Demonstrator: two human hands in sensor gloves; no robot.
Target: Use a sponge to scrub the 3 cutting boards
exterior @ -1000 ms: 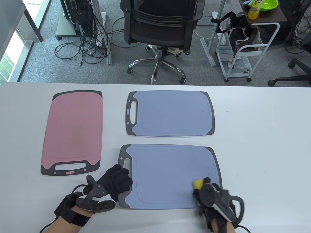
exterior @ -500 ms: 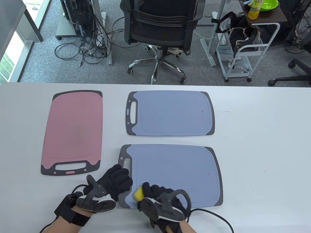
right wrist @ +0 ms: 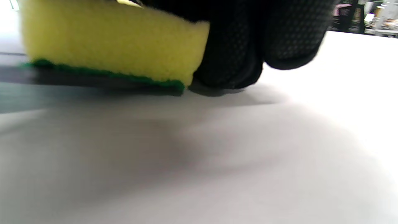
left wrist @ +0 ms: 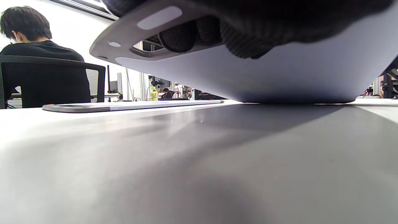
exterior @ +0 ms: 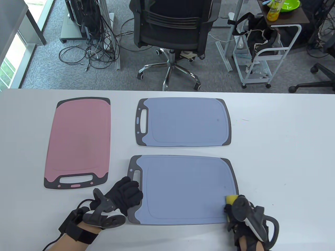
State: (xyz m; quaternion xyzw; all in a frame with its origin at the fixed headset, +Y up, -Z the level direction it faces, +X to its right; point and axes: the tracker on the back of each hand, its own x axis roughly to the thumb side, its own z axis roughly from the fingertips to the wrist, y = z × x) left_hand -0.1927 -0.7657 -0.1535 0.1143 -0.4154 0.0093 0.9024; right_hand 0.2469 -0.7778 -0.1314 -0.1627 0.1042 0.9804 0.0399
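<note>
1. Pink cutting board (exterior: 78, 142): lies flat at the left of the table (exterior: 282, 146), handle end toward the person, well apart from both hands. Neither hand is on it.
2. Left hand (exterior: 125, 194): rests on the handle end of the near blue cutting board (exterior: 183, 189). In the left wrist view, fingertips (left wrist: 180, 35) show through the handle slot (left wrist: 149, 46), curled round the handle. Judged purpose: to brace the board against sideways scrubbing force.
3. Near blue cutting board: lies flat at the table's front edge, handle to the left. This appears to be the board in work.
4. Far blue cutting board (exterior: 184, 121): lies flat just behind the near one, apart from it, with nothing on it.
5. Sponge (exterior: 231, 199): sits at the near board's right edge, near the front corner. In the right wrist view its green scouring face (right wrist: 102, 76) is down, on the surface.
6. Right hand (exterior: 243, 217): grips the sponge with fingers curled down beside it, their tips near the table.
</note>
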